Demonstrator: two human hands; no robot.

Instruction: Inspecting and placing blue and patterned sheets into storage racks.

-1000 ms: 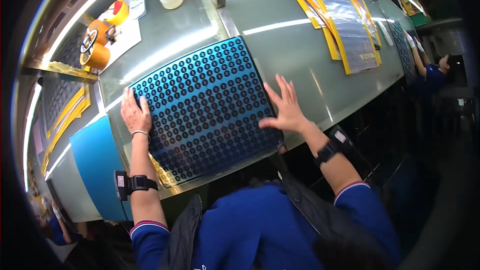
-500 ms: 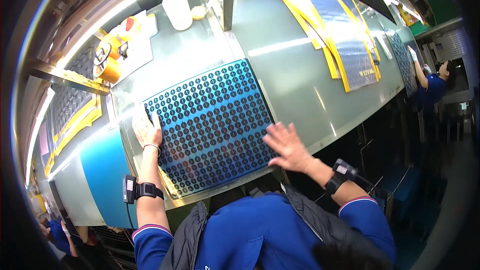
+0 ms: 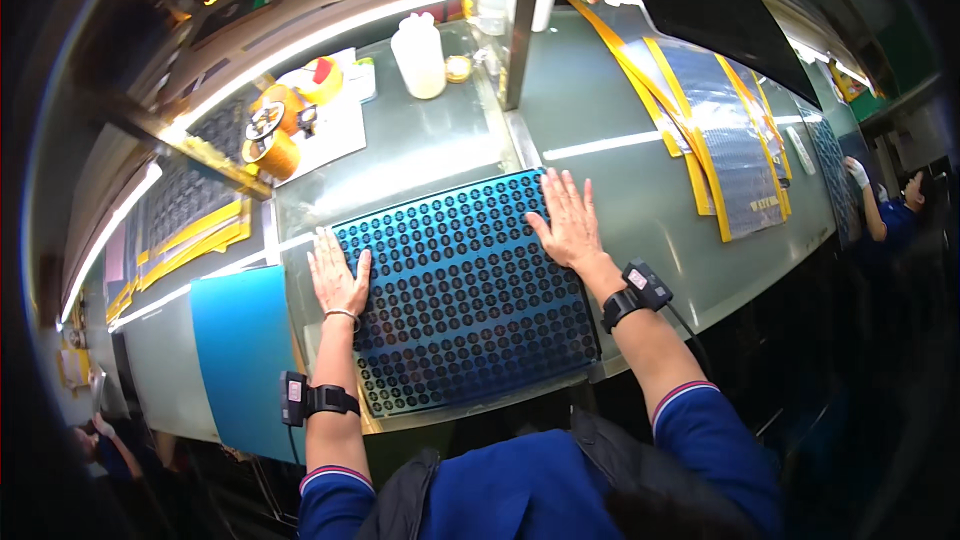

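Observation:
A blue sheet point(image 3: 460, 280) printed with rows of small dark round marks lies flat on the glass-topped bench before me. My left hand point(image 3: 340, 277) rests flat along its left edge near the far left corner, fingers stretched away from me. At the far right corner, my right hand point(image 3: 568, 220) lies with its fingers extended and thumb spread over the sheet's edge. Neither hand grips anything. A dark band is strapped round each forearm, carrying a small black box.
Rolls of orange tape point(image 3: 272, 152) and a white bottle point(image 3: 418, 58) stand beyond the sheet. Yellow-edged clear sheets point(image 3: 735, 155) lie at the right, a plain blue sheet point(image 3: 240, 360) at the left. A metal post point(image 3: 522, 30) rises behind; a co-worker point(image 3: 890, 210) works at far right.
My right hand has moved away from me, up the sheet's right edge to its far corner. My left hand stays at the left edge. The whole view has shifted a little.

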